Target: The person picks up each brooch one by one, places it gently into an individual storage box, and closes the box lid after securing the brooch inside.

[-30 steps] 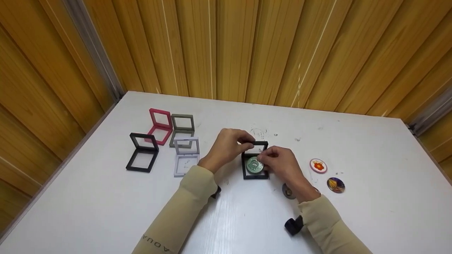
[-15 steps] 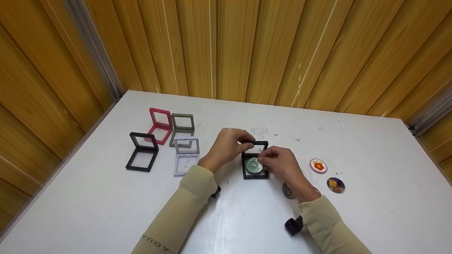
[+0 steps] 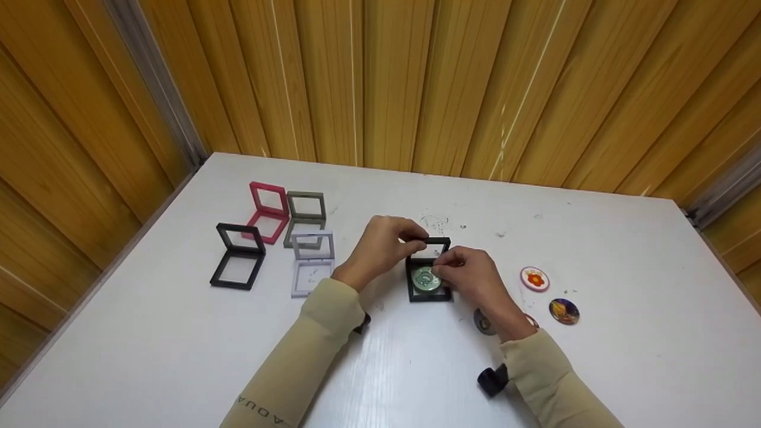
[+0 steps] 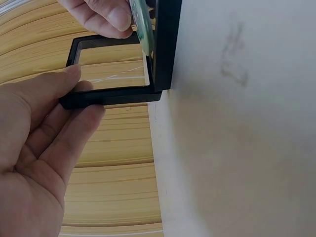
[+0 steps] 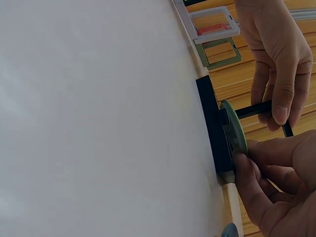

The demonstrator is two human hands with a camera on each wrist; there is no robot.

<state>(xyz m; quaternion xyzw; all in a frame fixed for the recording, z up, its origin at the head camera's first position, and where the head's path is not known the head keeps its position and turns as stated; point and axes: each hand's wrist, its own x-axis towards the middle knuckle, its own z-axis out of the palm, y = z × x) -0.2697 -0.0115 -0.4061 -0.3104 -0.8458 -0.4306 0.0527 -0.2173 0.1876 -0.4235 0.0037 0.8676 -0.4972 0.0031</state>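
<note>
Round green badge is tilted over near half of open square black plastic-looking frame; R hand pinches its right rim, prob. for fine control; L hand grips upright far half, prob. to steady it.

Round green badge over the flat half of an unfolded black frame

We see a white tabletop bearing four open frames at left, a fifth, black frame mid-table, and a flower badge, blue badge and grey badge at right.
</note>
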